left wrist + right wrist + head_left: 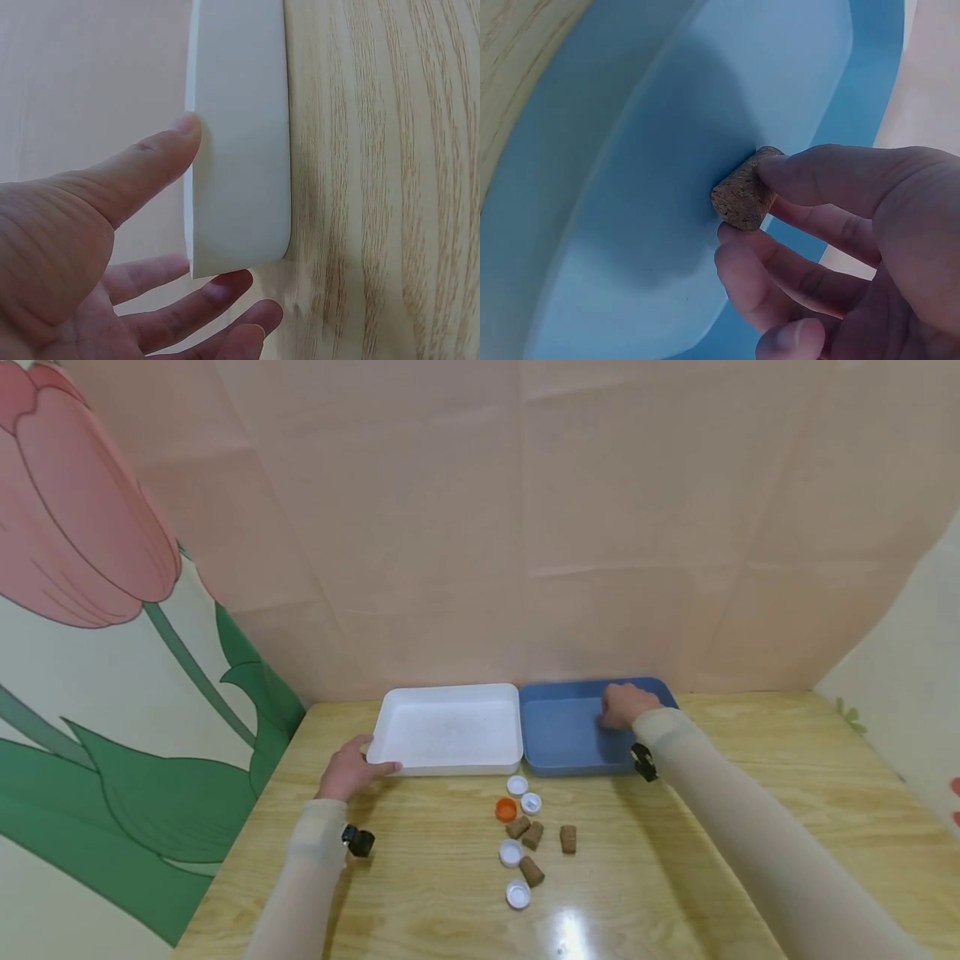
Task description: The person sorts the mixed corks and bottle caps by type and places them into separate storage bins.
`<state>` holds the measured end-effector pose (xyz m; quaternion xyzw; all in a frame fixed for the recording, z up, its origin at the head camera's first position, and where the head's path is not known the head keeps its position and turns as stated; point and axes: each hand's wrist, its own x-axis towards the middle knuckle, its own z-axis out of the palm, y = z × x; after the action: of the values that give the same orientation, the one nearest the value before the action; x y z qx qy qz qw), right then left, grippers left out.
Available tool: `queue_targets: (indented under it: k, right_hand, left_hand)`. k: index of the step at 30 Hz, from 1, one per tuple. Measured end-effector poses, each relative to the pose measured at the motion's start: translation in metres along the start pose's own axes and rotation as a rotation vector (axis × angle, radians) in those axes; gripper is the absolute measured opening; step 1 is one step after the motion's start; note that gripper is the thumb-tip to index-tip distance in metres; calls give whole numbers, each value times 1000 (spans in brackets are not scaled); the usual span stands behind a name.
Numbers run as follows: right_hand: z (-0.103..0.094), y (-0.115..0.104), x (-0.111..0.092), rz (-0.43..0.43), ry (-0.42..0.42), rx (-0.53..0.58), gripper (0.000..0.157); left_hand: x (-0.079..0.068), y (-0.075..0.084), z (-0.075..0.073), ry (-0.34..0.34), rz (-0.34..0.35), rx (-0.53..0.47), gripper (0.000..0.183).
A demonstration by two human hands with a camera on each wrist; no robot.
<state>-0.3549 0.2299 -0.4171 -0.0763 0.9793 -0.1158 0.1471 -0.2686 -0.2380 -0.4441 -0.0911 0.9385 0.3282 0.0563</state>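
Note:
A short cork (pixel 744 193) is pinched between the thumb and fingers of my right hand (pixel 626 704), low over the floor of the blue tray (pixel 558 731). In the head view that hand hides the cork. My left hand (pixel 351 770) is at the near left corner of the white tray (pixel 446 727). Its thumb (pixel 161 154) touches the tray's rim in the left wrist view, while the other fingers spread loosely around the corner. The white tray has nothing in it.
On the wooden table in front of the trays lie several white bottle caps (pixel 517 894), an orange cap (pixel 506 810) and several corks (pixel 568 838). The two trays stand side by side against a pinkish cloth backdrop (pixel 517 527). A flower-patterned panel (pixel 150 777) borders the table's left side.

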Motion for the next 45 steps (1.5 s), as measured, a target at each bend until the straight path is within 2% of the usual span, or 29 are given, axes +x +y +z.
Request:
queue_targets:
  k: [7,15,22,29,38,40,44,45]
  right_hand:
    - [-2,-2,-3,7,-5,8,27]
    - [-8,-2,-7,-28,-8,33,37]
    - [-12,-1,-12,-29,5,28,22]
    - [-11,2,-14,-49,-13,50,37]
    - [-10,7,-14,-70,-15,85,16]
    - [-7,7,-15,-82,-11,86,23]
    - [-2,4,-20,-123,8,59,48]
    - [-1,3,-22,-129,13,44,46]
  left_hand:
    - [2,0,0,5,-10,1,88]
    - [3,-2,0,7,7,5,87]
    - [2,-2,-1,7,7,-5,87]
    - [2,-3,-2,11,32,-21,86]
    - [1,-2,-3,9,28,-22,84]
    - [0,-1,-4,7,24,-22,84]
    - [0,-1,-4,2,11,-25,86]
    - [0,-1,-4,1,12,-24,86]
